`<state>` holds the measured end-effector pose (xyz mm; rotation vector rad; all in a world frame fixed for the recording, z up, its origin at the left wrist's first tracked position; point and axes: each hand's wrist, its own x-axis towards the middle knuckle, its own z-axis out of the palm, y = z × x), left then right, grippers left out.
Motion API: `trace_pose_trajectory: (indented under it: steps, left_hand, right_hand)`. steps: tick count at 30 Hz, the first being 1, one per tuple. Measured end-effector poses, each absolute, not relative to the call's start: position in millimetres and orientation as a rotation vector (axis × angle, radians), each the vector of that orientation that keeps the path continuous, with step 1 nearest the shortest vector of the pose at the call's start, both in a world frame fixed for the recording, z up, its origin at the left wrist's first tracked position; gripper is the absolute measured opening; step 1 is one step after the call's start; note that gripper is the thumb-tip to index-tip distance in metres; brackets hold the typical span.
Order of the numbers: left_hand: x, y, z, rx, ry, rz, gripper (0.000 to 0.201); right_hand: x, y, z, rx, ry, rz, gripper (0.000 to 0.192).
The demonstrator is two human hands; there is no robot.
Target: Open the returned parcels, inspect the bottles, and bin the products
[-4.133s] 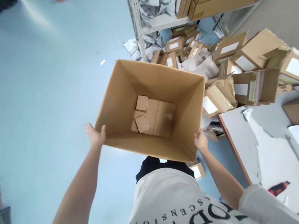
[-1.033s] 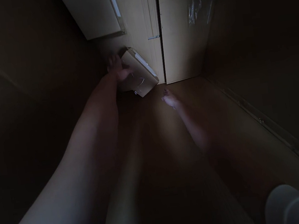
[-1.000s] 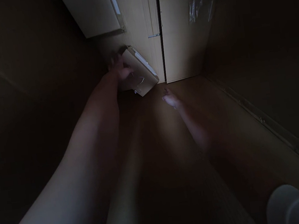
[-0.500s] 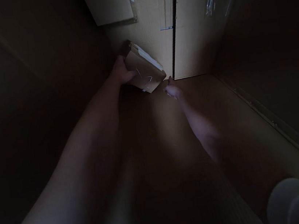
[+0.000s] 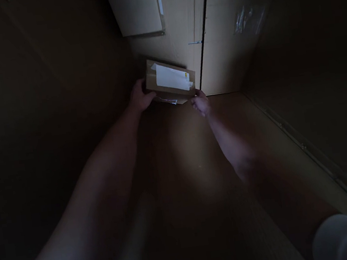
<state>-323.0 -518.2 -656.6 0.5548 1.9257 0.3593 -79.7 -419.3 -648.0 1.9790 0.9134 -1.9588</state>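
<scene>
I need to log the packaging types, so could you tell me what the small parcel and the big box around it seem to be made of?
The small parcel, held between the left hand and right hand, looks like matte brown cardboard with a white, probably paper, label. The big box looks like plain brown cardboard too: folded bottom flaps meet at a seam.

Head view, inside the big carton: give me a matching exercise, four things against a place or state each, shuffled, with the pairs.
Things:
1. left hand
2. right hand
3. white label
4. second small box

Places or states:
A. on the top face of the small parcel
B. at the parcel's right corner
C. gripping the parcel's left end
D. on the carton floor, beyond the parcel

Pairs: 1-C, 2-B, 3-A, 4-D
</scene>
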Motion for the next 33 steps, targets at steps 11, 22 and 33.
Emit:
trace_pose_trajectory:
  steps: [11, 22, 33]
  left_hand:
    - [-293, -512, -624, 0.253, 1.931, 0.787, 0.035]
    - [-270, -456, -426, 0.26, 1.819, 1.009, 0.041]
    - [-258, -414, -177, 0.731, 1.606, 1.201, 0.064]
  right_hand:
    - [-55, -406, -599, 2.374, 0.73, -2.171, 0.029]
    - [-49, -350, -423, 2.433, 1.227, -2.035, 0.027]
    - [-15, -350, -155, 2.464, 1.7, -2.517, 0.029]
